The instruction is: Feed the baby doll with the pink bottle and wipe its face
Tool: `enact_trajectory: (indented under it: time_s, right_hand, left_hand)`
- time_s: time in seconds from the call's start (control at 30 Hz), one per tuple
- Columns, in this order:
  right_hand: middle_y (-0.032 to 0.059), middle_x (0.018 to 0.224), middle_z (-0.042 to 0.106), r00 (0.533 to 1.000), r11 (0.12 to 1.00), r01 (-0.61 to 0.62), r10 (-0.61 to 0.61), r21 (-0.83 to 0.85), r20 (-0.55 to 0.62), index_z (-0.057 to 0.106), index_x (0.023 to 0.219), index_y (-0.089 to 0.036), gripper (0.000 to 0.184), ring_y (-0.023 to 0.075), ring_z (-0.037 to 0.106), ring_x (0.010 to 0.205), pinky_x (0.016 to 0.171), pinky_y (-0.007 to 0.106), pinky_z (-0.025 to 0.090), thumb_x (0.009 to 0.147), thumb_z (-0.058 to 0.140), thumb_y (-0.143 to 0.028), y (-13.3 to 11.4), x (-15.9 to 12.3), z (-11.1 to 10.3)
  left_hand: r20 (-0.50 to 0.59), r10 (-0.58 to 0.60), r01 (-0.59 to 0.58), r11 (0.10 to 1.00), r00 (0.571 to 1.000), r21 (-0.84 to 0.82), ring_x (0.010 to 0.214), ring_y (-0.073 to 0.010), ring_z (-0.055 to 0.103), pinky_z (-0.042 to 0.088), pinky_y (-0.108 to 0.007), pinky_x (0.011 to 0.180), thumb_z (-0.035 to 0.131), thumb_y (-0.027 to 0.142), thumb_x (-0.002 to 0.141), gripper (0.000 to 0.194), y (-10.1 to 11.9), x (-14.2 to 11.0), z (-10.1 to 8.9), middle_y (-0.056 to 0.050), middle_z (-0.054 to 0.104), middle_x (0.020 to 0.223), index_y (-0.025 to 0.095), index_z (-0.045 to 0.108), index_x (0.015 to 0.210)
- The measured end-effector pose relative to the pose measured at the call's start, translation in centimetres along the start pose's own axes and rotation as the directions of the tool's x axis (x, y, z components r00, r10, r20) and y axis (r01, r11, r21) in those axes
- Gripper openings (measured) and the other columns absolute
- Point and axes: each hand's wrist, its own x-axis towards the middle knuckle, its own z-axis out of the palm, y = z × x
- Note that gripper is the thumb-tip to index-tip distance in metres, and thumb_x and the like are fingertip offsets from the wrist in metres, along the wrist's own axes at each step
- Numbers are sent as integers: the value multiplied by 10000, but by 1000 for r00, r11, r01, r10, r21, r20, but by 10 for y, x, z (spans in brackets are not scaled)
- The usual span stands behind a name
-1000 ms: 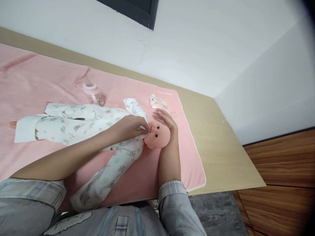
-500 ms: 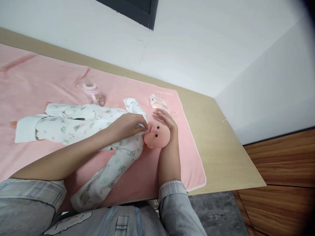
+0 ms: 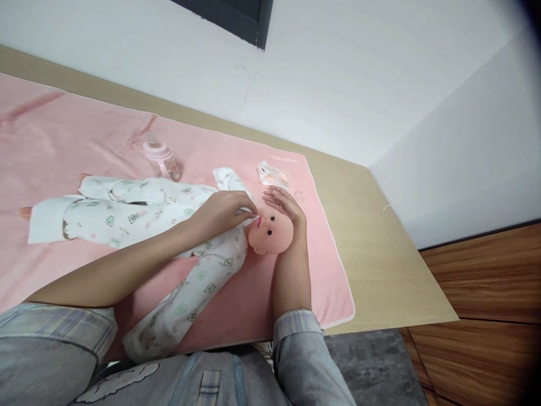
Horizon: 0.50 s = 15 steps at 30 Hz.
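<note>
A baby doll (image 3: 277, 235) in a white printed sleepsuit (image 3: 164, 217) lies on its back across a pink blanket (image 3: 332, 282), its head towards the right. Close to the doll's mouth, my left hand (image 3: 226, 211) pinches a small white cloth or tissue (image 3: 252, 220), mostly hidden by the fingers. My right hand (image 3: 285, 203) curves round the far side of the doll's head, fingers stretched out and the palm side towards it. Whether the right palm presses on the head is hard to see.
A pink-lidded baby bottle (image 3: 161, 159) lies on the blanket beyond the doll's legs. Past my right hand are a clear printed packet (image 3: 274, 175) and a small transparent round piece (image 3: 300, 196). The wooden table (image 3: 380, 270) ends at the right, near wood-grain panels (image 3: 486, 276).
My left hand has shifted slightly to the right along the doll's mouth, and less of the white cloth shows. My right hand keeps its place by the head.
</note>
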Motion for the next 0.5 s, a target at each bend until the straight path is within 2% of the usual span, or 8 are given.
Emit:
enact_trajectory:
  time_s: [0.33,0.5]
  right_hand:
    - [56,1179,686,1000,1000,-3,3,-6,1,583,1104,-232,332,185,662,1094,1107,390,466,814,699,-345,-1,0,1]
    - [62,1187,684,1000,1000,-8,8,-17,-6,582,1110,-228,336,184,659,1100,1106,388,465,820,694,-356,-2,-1,2]
  left_hand:
    - [-54,32,-31,999,998,8,862,-194,658,458,-280,725,501,202,888,231,4,0,8,-37,710,956,189,732,894]
    - [-66,20,-20,1000,998,-10,843,-191,654,458,-278,713,519,193,887,211,7,0,5,-36,708,947,183,730,888]
